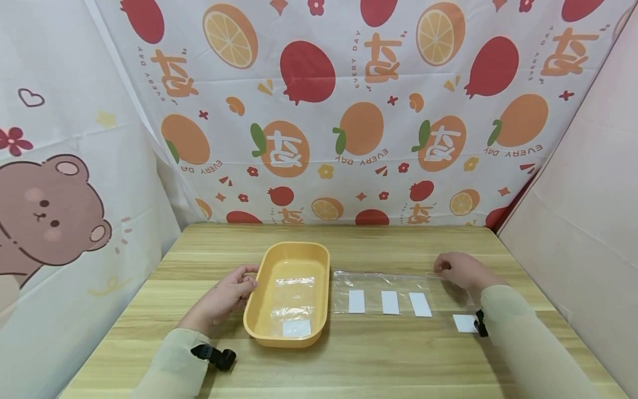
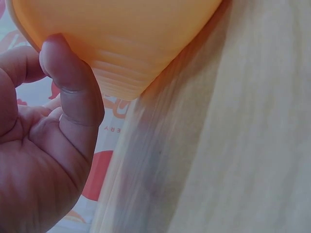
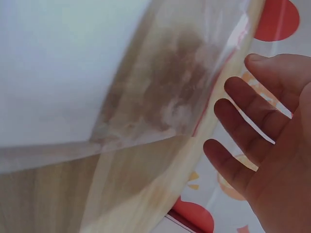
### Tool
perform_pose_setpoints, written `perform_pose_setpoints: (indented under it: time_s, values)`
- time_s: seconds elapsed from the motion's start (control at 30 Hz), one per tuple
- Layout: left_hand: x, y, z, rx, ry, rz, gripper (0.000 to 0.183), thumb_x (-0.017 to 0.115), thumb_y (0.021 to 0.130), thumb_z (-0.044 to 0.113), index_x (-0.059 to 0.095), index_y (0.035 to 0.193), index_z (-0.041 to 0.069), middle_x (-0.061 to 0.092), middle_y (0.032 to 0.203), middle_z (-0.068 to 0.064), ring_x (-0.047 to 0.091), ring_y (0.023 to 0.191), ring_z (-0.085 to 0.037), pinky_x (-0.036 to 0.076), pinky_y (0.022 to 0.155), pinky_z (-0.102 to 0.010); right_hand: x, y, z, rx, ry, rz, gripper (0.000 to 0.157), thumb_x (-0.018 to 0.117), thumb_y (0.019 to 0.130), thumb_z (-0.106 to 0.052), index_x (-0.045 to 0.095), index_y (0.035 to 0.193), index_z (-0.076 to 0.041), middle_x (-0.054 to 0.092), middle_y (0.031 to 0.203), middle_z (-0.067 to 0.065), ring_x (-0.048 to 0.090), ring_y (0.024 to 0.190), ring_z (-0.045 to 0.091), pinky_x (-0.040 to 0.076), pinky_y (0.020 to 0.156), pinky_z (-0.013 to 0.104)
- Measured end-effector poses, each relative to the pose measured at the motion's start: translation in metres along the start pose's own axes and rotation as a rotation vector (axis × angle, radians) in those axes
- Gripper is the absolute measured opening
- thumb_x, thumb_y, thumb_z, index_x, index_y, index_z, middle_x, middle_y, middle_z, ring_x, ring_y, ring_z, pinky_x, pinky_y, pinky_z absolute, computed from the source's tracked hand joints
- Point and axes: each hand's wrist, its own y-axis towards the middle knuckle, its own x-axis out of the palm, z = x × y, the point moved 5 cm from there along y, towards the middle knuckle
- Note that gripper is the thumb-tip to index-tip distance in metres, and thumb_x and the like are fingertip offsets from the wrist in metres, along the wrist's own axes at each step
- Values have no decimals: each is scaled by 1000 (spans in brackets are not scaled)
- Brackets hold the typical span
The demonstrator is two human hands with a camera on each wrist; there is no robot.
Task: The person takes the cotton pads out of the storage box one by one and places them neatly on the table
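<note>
I have my left hand [image 1: 228,289] on the left side of the yellow tray [image 1: 294,260], fingers and thumb bent, gripping its wall near the rim; my left wrist view shows the thumb against the outside. The tray rests on the wooden surface [image 1: 399,368], left of its middle. Inside it lies a clear plastic bag, its white label [image 1: 296,328] toward the near end.

My right hand [image 1: 461,270] holds nothing: its fingers are spread and loose, just beside the right end of the row of clear bags [image 1: 404,302]. That row lies flat on the surface, right of the tray, and I can't tell exactly where one bag ends and the next begins. Three white labels [image 1: 391,302] show along it, and a fourth label [image 1: 463,323] lies further right, nearer me, partly covered by the black strap [image 1: 480,323] on my right wrist. A fruit-print cloth [image 1: 309,72] hangs behind the surface.
</note>
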Motion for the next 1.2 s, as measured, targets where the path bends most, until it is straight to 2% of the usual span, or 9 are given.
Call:
perform_pose_setpoints:
  time_s: [0.1,0.33,0.53,0.73,1.0,1.2]
  values:
    - [0,0,0,2,0,-3,50,47,103,8,29,148,-5,53,93,-12,55,76,-17,57,67,-34,-5,-2,-7,-6,32,13,24,58,95,-3,70,115,-9,66,107,7,57,99,27,49,89,52]
    - [-1,1,-2,-1,2,-3,49,47,103,8,30,147,-4,53,92,-12,56,75,-18,57,67,-34,-16,-1,-35,-116,27,41,28,58,96,-7,67,122,-4,68,116,14,61,106,29,49,93,54]
    - [-1,2,-2,-15,7,10,47,46,102,8,32,146,-3,54,93,-12,57,77,-18,57,68,-34,-18,-1,-65,-190,40,38,27,59,99,-15,68,125,-12,69,116,7,62,106,22,51,92,51]
    - [0,1,-2,-2,8,-3,48,46,104,9,29,147,-5,51,92,-10,54,75,-17,56,68,-33,-18,-3,-104,-295,39,31,26,62,99,-16,68,124,-17,69,111,-2,63,103,17,52,90,47]
    - [-1,1,-2,4,-1,-2,48,47,104,9,29,147,-5,52,91,-10,54,74,-16,56,66,-33,-9,-3,-158,-397,39,4,28,65,99,-21,67,126,-20,67,111,-8,62,104,11,52,92,41]
    - [-1,3,-3,1,-7,-1,47,46,104,8,30,146,-4,52,91,-9,53,74,-15,57,67,-33,3,-1,-196,-474,51,-12,29,66,98,-23,67,127,-20,69,111,-8,62,104,9,52,91,41]
